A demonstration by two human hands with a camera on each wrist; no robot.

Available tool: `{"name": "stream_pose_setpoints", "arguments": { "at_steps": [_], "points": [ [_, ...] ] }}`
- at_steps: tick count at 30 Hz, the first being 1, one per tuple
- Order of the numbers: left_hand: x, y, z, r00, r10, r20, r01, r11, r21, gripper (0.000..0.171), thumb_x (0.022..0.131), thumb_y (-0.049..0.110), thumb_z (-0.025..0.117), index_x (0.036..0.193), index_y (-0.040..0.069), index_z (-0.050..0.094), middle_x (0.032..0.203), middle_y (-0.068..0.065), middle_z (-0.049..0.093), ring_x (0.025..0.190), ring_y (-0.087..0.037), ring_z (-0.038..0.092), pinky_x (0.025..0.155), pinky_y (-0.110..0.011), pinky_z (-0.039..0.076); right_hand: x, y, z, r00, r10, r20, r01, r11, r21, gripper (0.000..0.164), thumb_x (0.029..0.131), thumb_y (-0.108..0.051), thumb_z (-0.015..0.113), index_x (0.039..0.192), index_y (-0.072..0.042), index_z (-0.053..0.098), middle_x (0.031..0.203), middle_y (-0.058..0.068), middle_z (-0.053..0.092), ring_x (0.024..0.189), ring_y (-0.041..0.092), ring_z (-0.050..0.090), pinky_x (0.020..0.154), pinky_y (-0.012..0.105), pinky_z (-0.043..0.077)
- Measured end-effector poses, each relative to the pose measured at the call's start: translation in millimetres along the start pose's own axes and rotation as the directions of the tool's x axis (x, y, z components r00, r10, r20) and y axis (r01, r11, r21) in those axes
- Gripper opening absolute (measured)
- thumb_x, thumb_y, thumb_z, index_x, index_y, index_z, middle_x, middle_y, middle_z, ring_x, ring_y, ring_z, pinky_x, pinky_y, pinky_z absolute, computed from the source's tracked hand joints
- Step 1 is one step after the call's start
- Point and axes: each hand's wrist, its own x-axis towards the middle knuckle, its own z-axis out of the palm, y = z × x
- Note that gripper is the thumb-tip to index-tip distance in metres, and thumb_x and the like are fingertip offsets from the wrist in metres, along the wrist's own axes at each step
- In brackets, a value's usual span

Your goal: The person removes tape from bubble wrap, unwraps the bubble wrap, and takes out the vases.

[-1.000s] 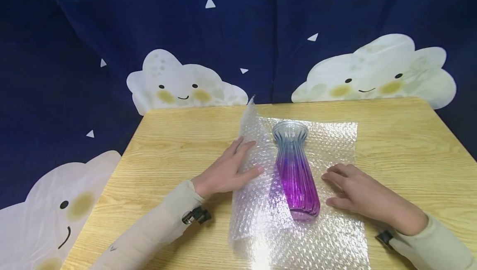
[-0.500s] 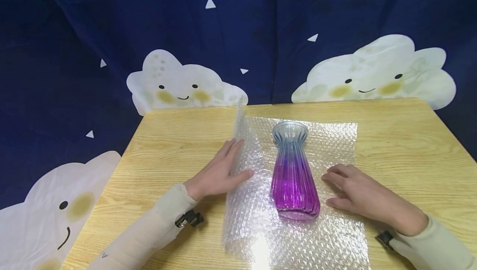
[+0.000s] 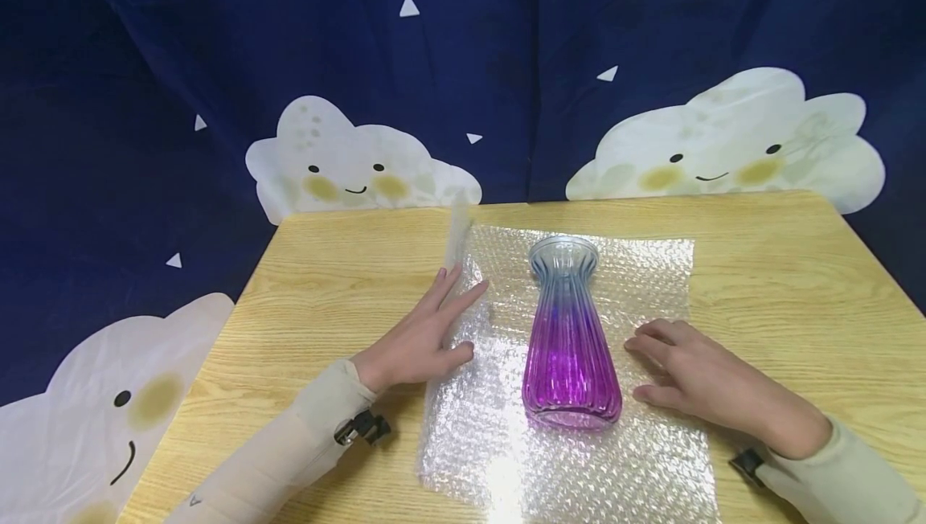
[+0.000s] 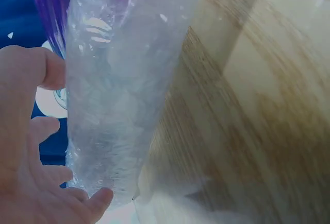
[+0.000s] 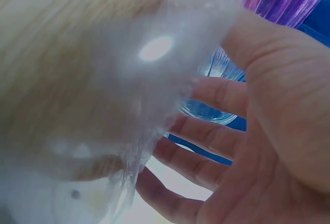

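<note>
A ribbed glass vase (image 3: pixel 571 355), blue at its flared mouth and purple toward its base, lies on a sheet of bubble wrap (image 3: pixel 615 472) with its mouth pointing away from me. At the sheet's left side my left hand (image 3: pixel 419 343) touches the raised edge, its fingers spread. The left wrist view shows those fingers along the standing flap of wrap (image 4: pixel 121 90). To the right of the vase, my right hand (image 3: pixel 712 379) rests on the wrap with relaxed, slightly bent fingers. In the right wrist view its fingers (image 5: pixel 206 131) lie against the sheet.
The wrap lies on a light wooden table (image 3: pixel 340 283). A dark blue curtain (image 3: pixel 506 66) printed with white smiling clouds hangs behind the table and at its left. A small black camera (image 3: pixel 362 427) is strapped to the left wrist.
My left hand has moved left, and the flap of bubble wrap has swung back with it, off the vase's left side. The vase settled slightly leftward at its base. My right hand stayed put.
</note>
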Motion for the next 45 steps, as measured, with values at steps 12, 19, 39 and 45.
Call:
{"name": "stream_pose_setpoints", "arguments": {
  "at_steps": [12, 19, 39, 45],
  "points": [
    [-6.3, -12.8, -3.2, 0.997, -0.076, -0.013, 0.076, 0.997, 0.01, 0.073, 0.103, 0.062, 0.047, 0.164, 0.026, 0.03, 0.177, -0.009, -0.007, 0.164, -0.031, 0.003, 0.125, -0.061, 0.026, 0.4, 1.4, 1.1, 1.0, -0.011, -0.005, 0.011, 1.0, -0.012, 0.059, 0.08, -0.042, 0.086, 0.124, -0.005, 0.071, 0.123, 0.017, 0.069, 0.107, 0.032, 0.066, 0.091, 0.054, 0.058],
    [-16.2, -24.6, -9.6, 0.996, -0.077, -0.035, 0.078, 0.997, 0.021, 0.077, 0.101, 0.057, 0.056, 0.163, 0.018, 0.033, 0.175, -0.019, 0.0, 0.154, -0.044, 0.035, 0.117, -0.06, 0.042, 0.6, 1.2, -0.2, 1.0, 0.004, 0.019, -0.004, 1.0, 0.003, 0.059, 0.082, -0.042, 0.084, 0.125, -0.005, 0.07, 0.125, 0.019, 0.068, 0.11, 0.035, 0.066, 0.093, 0.056, 0.057],
    [-33.4, -55.4, -22.4, 0.993, -0.106, -0.054, 0.111, 0.988, 0.111, 0.07, 0.097, 0.027, 0.06, 0.153, -0.01, 0.041, 0.168, -0.027, 0.027, 0.159, -0.046, 0.018, 0.128, -0.057, 0.024, 1.0, 2.2, -0.1, 1.0, -0.01, 0.015, 0.01, 1.0, -0.002, 0.058, 0.081, -0.041, 0.085, 0.125, -0.004, 0.07, 0.125, 0.021, 0.068, 0.11, 0.037, 0.066, 0.094, 0.057, 0.057],
    [-37.8, -60.4, -29.0, 0.991, -0.133, 0.004, 0.132, 0.988, 0.08, 0.054, 0.105, 0.021, 0.045, 0.149, -0.01, 0.046, 0.166, -0.027, 0.033, 0.159, -0.043, 0.023, 0.128, -0.056, 0.025, 0.4, 2.4, -0.3, 1.0, -0.005, 0.02, 0.005, 1.0, 0.002, 0.059, 0.082, -0.041, 0.084, 0.126, -0.005, 0.07, 0.126, 0.021, 0.068, 0.111, 0.038, 0.066, 0.094, 0.058, 0.057]
  ]
}}
